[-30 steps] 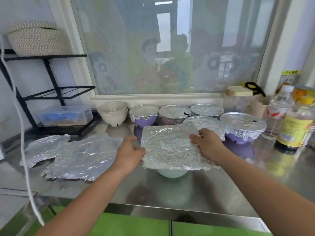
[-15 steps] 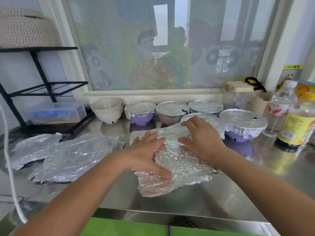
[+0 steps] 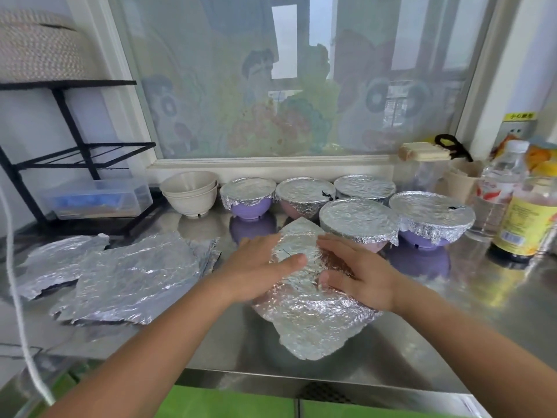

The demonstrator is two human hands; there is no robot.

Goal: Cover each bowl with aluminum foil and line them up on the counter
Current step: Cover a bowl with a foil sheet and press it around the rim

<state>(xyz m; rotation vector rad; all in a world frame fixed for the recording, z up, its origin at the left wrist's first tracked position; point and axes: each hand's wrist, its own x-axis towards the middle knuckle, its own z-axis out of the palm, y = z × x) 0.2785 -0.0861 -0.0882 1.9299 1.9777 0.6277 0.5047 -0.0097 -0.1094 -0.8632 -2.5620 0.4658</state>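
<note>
Two flat palms, left hand (image 3: pixel 256 267) and right hand (image 3: pixel 361 276), press foil (image 3: pixel 310 324) onto hidden bowl, gripping nothing; next, crimp edges down.

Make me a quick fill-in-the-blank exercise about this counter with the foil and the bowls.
The left hand and right hand press down on a sheet of ___.
Behind them stand ___ foil-covered bowls.
The stacked beige bowls sit to the ___ of the covered ones.
Missing words: foil; five; left.
</note>
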